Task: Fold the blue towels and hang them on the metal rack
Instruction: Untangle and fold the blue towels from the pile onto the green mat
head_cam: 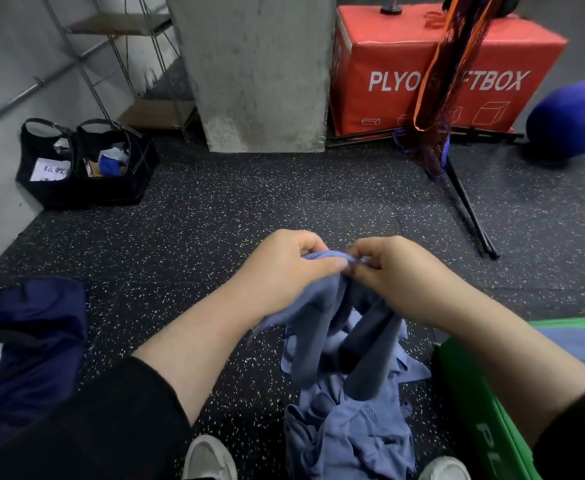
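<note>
**Two hands on one towel edge**

Head view: left hand [286, 263] and right hand [390, 268] close together, each grip pinched on the top hem of a blue towel [322, 327], hanging bunched above more blue towels [350, 431] heaped on the speckled floor [187, 230]. Best now to slide the pinches apart along the hem, find both corners, shake flat, then fold. No metal rack surely identified; wire shelving [118, 57] at back left.

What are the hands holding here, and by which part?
Both the left hand and right hand pinch one blue towel along its top edge, close together; the rest hangs toward the towel pile on the floor.
</note>
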Demonstrator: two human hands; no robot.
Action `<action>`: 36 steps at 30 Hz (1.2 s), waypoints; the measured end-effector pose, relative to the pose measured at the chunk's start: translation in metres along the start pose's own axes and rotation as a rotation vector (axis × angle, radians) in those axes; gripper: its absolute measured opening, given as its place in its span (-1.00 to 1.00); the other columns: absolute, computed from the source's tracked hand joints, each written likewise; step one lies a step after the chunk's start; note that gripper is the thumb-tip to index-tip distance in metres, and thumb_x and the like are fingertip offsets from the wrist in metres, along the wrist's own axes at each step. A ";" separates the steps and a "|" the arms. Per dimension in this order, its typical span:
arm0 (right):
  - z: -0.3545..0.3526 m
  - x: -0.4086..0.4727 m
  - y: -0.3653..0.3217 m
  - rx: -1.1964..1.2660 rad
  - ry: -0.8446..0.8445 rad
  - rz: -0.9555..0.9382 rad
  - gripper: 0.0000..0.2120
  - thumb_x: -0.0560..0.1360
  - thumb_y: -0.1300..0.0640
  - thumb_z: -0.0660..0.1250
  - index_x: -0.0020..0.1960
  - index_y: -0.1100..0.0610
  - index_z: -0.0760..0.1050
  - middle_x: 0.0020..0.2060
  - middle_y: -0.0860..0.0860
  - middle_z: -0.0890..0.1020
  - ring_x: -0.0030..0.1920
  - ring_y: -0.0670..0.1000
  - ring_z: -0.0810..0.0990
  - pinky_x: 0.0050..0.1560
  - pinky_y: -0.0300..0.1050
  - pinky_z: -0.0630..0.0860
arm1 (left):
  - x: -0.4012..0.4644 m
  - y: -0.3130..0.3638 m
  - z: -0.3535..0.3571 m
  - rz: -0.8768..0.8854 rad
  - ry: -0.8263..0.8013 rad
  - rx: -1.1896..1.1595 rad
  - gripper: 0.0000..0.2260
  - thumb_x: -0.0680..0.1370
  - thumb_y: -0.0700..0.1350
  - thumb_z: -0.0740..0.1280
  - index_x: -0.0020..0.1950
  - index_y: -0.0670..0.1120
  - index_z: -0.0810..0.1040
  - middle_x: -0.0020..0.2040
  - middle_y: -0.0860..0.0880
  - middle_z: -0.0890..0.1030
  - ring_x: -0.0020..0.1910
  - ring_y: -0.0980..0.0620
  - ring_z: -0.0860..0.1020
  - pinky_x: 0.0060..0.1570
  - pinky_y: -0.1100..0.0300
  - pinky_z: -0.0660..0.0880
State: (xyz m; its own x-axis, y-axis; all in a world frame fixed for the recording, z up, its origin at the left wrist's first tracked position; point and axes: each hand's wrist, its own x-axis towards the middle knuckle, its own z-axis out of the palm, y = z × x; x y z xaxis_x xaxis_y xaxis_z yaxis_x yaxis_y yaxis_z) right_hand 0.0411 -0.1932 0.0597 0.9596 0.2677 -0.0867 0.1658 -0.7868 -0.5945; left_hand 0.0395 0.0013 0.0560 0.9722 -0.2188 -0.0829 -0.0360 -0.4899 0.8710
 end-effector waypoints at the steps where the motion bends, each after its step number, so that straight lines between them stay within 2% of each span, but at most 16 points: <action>1: -0.003 0.000 0.001 -0.017 0.021 0.017 -0.86 0.59 -0.03 0.34 -0.12 -0.02 0.56 -0.33 -0.03 0.66 -0.37 -0.08 0.55 -0.32 -0.19 0.46 | 0.000 -0.002 -0.002 -0.020 0.022 -0.008 -0.76 0.54 0.03 0.48 -0.21 -0.10 0.61 -0.44 0.12 0.46 -0.44 0.13 0.34 -0.41 0.21 0.26; 3: -0.007 0.002 0.005 -0.020 0.052 0.047 -0.85 0.60 -0.01 0.35 -0.11 0.02 0.57 -0.35 -0.03 0.63 -0.46 -0.15 0.43 -0.44 -0.33 0.33 | 0.001 -0.009 -0.007 -0.053 0.066 -0.078 -0.75 0.55 0.03 0.47 -0.18 -0.13 0.61 -0.34 0.03 0.52 -0.37 0.10 0.38 -0.29 0.17 0.27; 6: -0.009 0.002 0.009 0.049 0.071 0.058 -0.85 0.59 -0.01 0.37 -0.10 0.04 0.58 -0.39 0.01 0.61 -0.53 -0.16 0.35 -0.46 -0.31 0.29 | 0.002 -0.010 -0.011 -0.057 0.106 -0.253 -0.65 0.52 0.14 0.42 -0.12 -0.17 0.60 -0.21 -0.13 0.56 -0.24 0.04 0.44 -0.14 0.07 0.35; 7: -0.009 0.003 0.010 0.081 0.089 0.057 -0.87 0.58 -0.02 0.39 -0.08 0.02 0.58 -0.35 0.05 0.64 -0.50 -0.15 0.39 -0.40 -0.25 0.36 | 0.002 -0.010 -0.011 -0.051 0.123 -0.303 -0.60 0.51 0.16 0.38 -0.12 -0.20 0.57 -0.21 -0.14 0.52 -0.22 0.01 0.41 -0.12 0.04 0.33; 9: -0.010 0.003 0.010 0.162 0.132 0.087 -0.90 0.55 -0.02 0.43 0.03 -0.04 0.61 -0.22 0.06 0.71 -0.28 0.01 0.64 -0.17 -0.07 0.56 | 0.001 -0.006 -0.008 -0.035 0.171 -0.371 -0.55 0.54 0.15 0.33 -0.11 -0.28 0.49 -0.22 -0.09 0.45 -0.20 -0.02 0.34 -0.13 0.02 0.26; 11: -0.010 0.004 0.009 0.274 0.176 0.130 -0.83 0.53 0.00 0.46 0.11 -0.02 0.63 -0.16 0.00 0.74 -0.08 0.07 0.71 0.02 -0.01 0.59 | 0.000 -0.003 -0.003 -0.052 0.221 -0.390 -0.52 0.57 0.15 0.32 -0.12 -0.31 0.45 -0.23 -0.06 0.40 -0.21 -0.01 0.30 -0.15 0.03 0.23; 15: -0.006 0.005 0.011 0.487 0.300 0.186 -0.91 0.52 0.08 0.48 0.02 0.04 0.69 -0.18 -0.04 0.75 -0.13 -0.04 0.70 0.05 0.04 0.61 | -0.004 0.002 0.009 -0.081 0.313 -0.289 -0.57 0.65 0.05 0.31 -0.24 -0.27 0.39 -0.35 -0.02 0.29 -0.32 0.05 0.25 -0.29 0.12 0.19; 17: -0.003 0.006 0.012 0.566 0.285 0.194 -0.87 0.56 0.14 0.43 0.09 0.07 0.68 -0.26 -0.04 0.71 -0.27 -0.03 0.61 -0.12 0.07 0.59 | -0.005 0.005 0.013 -0.061 0.322 -0.260 -0.58 0.66 0.01 0.31 -0.30 -0.20 0.37 -0.40 0.05 0.27 -0.35 0.08 0.23 -0.33 0.13 0.18; 20: -0.003 0.006 0.011 0.607 0.264 0.181 -0.86 0.58 0.21 0.39 0.11 0.11 0.66 -0.39 0.00 0.61 -0.40 -0.09 0.48 -0.30 -0.14 0.46 | -0.004 0.004 0.017 -0.066 0.331 -0.314 -0.60 0.65 0.01 0.32 -0.32 -0.16 0.44 -0.37 0.03 0.35 -0.32 0.08 0.31 -0.27 0.11 0.26; 22: -0.002 0.007 0.010 0.579 0.275 0.183 -0.90 0.56 0.19 0.42 0.05 0.08 0.68 -0.30 0.05 0.69 -0.35 -0.11 0.54 -0.26 -0.10 0.49 | -0.004 0.004 0.020 -0.078 0.325 -0.346 -0.62 0.64 0.01 0.33 -0.30 -0.18 0.48 -0.36 0.03 0.37 -0.32 0.08 0.32 -0.27 0.12 0.27; 25: 0.002 0.007 0.008 0.556 0.222 0.210 -0.93 0.53 0.13 0.45 -0.10 0.05 0.71 -0.20 0.14 0.73 -0.26 0.06 0.59 -0.15 0.08 0.56 | -0.005 0.005 0.021 -0.089 0.345 -0.344 -0.56 0.64 -0.03 0.34 -0.42 -0.09 0.36 -0.43 0.12 0.28 -0.37 0.11 0.24 -0.33 0.15 0.19; 28: 0.006 0.008 0.008 0.654 0.163 0.259 -0.90 0.55 0.19 0.43 -0.10 0.17 0.70 -0.14 0.29 0.71 -0.20 0.19 0.64 0.09 0.26 0.60 | -0.005 0.006 0.020 -0.076 0.357 -0.292 -0.51 0.64 -0.03 0.34 -0.43 -0.03 0.23 -0.42 0.11 0.17 -0.36 0.06 0.16 -0.32 0.09 0.10; 30: 0.007 0.007 0.006 0.735 0.141 0.276 -0.88 0.58 0.24 0.37 -0.06 0.22 0.68 -0.09 0.33 0.70 -0.16 0.18 0.64 0.14 0.25 0.59 | -0.005 0.004 0.020 -0.063 0.348 -0.254 -0.52 0.64 -0.01 0.34 -0.39 -0.07 0.21 -0.40 0.07 0.17 -0.35 0.05 0.15 -0.32 0.09 0.08; 32: 0.007 0.005 0.003 0.776 0.118 0.280 -0.84 0.61 0.27 0.31 -0.01 0.23 0.68 -0.09 0.31 0.71 -0.14 0.18 0.69 0.10 0.16 0.63 | -0.006 0.002 0.019 -0.040 0.341 -0.226 -0.53 0.63 -0.03 0.35 -0.38 -0.14 0.25 -0.39 0.03 0.18 -0.35 0.05 0.16 -0.33 0.10 0.09; 36: 0.009 0.004 -0.002 0.815 0.114 0.281 -0.80 0.64 0.25 0.28 0.02 0.23 0.68 -0.09 0.25 0.73 -0.06 0.21 0.73 0.10 0.10 0.66 | -0.006 0.000 0.019 0.011 0.335 -0.068 -0.55 0.61 -0.03 0.38 -0.42 -0.10 0.32 -0.45 0.04 0.20 -0.40 0.06 0.16 -0.38 0.07 0.11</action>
State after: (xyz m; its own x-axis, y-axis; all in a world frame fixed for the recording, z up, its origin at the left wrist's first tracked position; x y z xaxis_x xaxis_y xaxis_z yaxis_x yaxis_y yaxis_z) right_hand 0.0422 -0.1860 0.0531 0.9647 0.0310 -0.2616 -0.2535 -0.1606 -0.9539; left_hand 0.0293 -0.0135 0.0470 0.9942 0.0713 0.0811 -0.0428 -0.4288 0.9024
